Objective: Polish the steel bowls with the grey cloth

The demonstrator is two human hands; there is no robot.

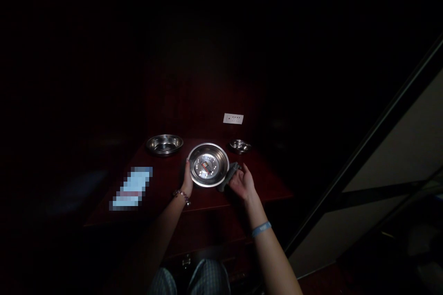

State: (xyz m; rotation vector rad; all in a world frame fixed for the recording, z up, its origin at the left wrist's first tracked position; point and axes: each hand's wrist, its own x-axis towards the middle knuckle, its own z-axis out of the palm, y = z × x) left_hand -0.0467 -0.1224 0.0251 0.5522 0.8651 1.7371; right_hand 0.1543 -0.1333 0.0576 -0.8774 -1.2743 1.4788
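A round steel bowl [218,176] with a label on its inside bottom is tilted toward me above the dark red table. My left hand [187,181] grips the bowl's left rim, the thumb along its edge. At the lower right of the bowl, my right hand [242,182] is closed on a grey-green cloth [228,178], which touches the outside of the rim. Some of the right fingers are hidden by the cloth.
A wide steel bowl [164,145] stands at the table's back left and a smaller steel dish [240,146] at the back right. A blurred-out pale sheet or screen [132,189] lies left on the red table [162,189]. A white socket plate [233,119] is on the back wall.
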